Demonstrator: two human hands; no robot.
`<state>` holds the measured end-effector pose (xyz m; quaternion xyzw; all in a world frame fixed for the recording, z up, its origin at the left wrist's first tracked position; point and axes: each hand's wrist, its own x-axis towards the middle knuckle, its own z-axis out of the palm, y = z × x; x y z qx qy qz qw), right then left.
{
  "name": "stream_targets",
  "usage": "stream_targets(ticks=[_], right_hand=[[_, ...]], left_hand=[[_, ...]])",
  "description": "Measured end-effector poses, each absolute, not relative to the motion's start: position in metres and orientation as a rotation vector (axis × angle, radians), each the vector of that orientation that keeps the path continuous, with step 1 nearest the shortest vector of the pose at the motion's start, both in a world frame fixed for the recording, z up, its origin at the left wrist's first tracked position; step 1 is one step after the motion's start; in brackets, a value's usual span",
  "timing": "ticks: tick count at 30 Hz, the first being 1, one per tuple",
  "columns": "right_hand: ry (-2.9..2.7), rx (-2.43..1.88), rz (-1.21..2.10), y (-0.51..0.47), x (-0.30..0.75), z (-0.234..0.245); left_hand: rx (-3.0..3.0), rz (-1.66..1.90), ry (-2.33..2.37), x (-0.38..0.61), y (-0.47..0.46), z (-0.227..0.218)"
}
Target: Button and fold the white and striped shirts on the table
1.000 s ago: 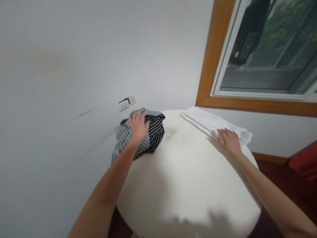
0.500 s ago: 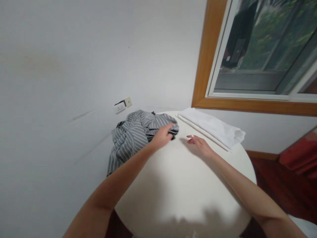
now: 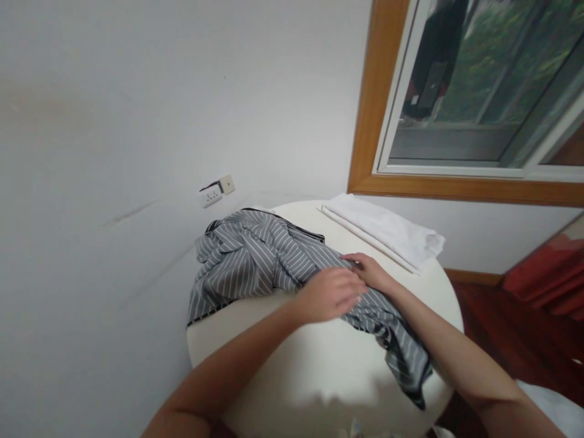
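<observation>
A grey garment with white stripes and black trim lies rumpled over the left and middle of the round white table. One narrow part, which looks like a sleeve, trails to the lower right edge. My left hand rests over the middle of the cloth, palm down, its loosely bent fingers pointing right and slightly blurred. Just beyond it, my right hand has its fingers curled on the cloth, thumb side toward the wall. My left hand partly covers the fabric between the two hands.
Folded white cloth lies at the table's back right edge. A pale wall with a power socket borders the table's left and back. Above right is a wood-framed window. Red fabric hangs beyond the table on the right.
Part of the garment has been drawn out from the pile to the right and toward me. My left hand moved right and nearer; my right hand came onto the cloth.
</observation>
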<state>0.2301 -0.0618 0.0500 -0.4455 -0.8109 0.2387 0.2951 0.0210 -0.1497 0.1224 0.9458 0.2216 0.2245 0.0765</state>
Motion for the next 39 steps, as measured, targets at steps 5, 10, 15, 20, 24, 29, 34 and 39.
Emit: stream_targets(ticks=[5, 10, 15, 20, 24, 29, 34, 39], right_hand=[[-2.429, -1.303, 0.436, -0.055, 0.259, 0.057], [-2.445, -1.526, 0.362, -0.054, 0.296, 0.069], [-2.289, -1.529, 0.500, -0.064, 0.303, 0.083], [-2.184, -1.351, 0.661, -0.070, 0.286, 0.088], [-2.070, -1.344, 0.746, -0.074, 0.281, 0.093], [-1.998, -1.260, 1.177, -0.076, 0.284, 0.096], [-2.090, -1.535, 0.601, -0.056, 0.289, 0.073], [-2.209, -1.854, 0.103, -0.054, 0.276, 0.059]], left_hand=[[2.544, 0.842, 2.159, -0.070, -0.083, 0.122], [2.194, 0.342, 2.612, -0.124, -0.069, 0.108], [2.375, 0.164, 2.410, -0.104, -0.080, 0.128], [2.738, 0.098, 1.603, -0.055, -0.113, 0.131], [2.719, 0.051, 0.995, -0.004, -0.152, 0.125], [2.207, 0.083, 0.454, 0.024, -0.177, 0.134], [2.382, 0.386, 0.785, -0.012, -0.136, 0.140], [2.548, 0.773, 2.010, -0.065, -0.086, 0.131]])
